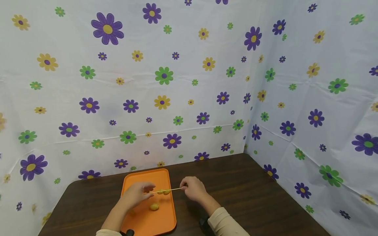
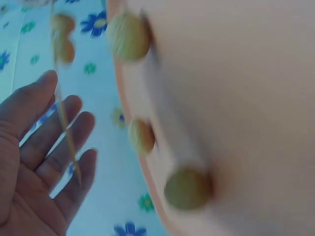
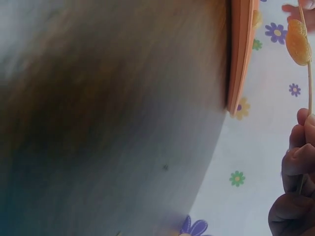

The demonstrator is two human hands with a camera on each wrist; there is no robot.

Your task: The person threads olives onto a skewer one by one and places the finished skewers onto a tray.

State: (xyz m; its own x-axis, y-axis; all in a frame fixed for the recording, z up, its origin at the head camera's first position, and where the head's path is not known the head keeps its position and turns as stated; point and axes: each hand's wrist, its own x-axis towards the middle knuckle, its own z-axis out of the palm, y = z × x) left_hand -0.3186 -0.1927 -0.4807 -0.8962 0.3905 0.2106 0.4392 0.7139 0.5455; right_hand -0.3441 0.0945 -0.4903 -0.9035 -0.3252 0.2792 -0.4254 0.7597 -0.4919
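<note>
The right hand (image 1: 195, 188) pinched a skewer (image 3: 310, 88) bearing 2 yellow lumps (image 3: 298, 44); the left hand (image 1: 136, 194) was spread near its tip. Below, 3 loose lumps (image 1: 154, 206) lay on an orange tray (image 1: 163, 218); beyond hung flowered cloth (image 1: 189, 46).

I observe the right hand (image 3: 295, 169) gripping a thin, pale wooden stick (image 3: 310, 88) bearing yellow, rounded, lumpy pieces (image 3: 298, 43). An orange, ridge-sided tray (image 3: 239, 59) has one corner near the edge of the blurred, brownish-grey table (image 3: 123, 113).
</note>
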